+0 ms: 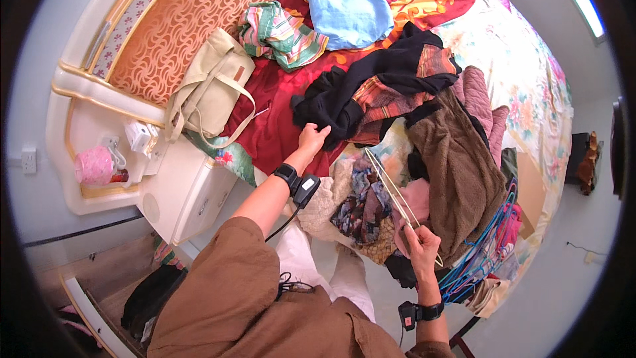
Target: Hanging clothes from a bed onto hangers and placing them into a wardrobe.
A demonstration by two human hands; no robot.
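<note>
My right hand (422, 243) grips a pale cream clothes hanger (392, 189), with no garment on it. At the bed's near side, my left hand (314, 140) touches the edge of a black garment with orange plaid parts (382, 84); whether its fingers pinch the cloth is hard to tell. That garment lies crumpled on a red patterned blanket (278, 104). To its right a brown fleece garment (452, 169) is spread over the bed edge, near a pink quilted garment (479, 94). A dark floral cloth (365, 204) lies below the hanger's far end.
Blue and purple hangers (479, 253) are heaped at the right edge. A beige canvas bag (218, 84), a striped cloth (280, 35) and a round light-blue fabric item (348, 10) lie farther back. A white nightstand (184, 194) stands left; an open drawer (89, 308) is at lower left.
</note>
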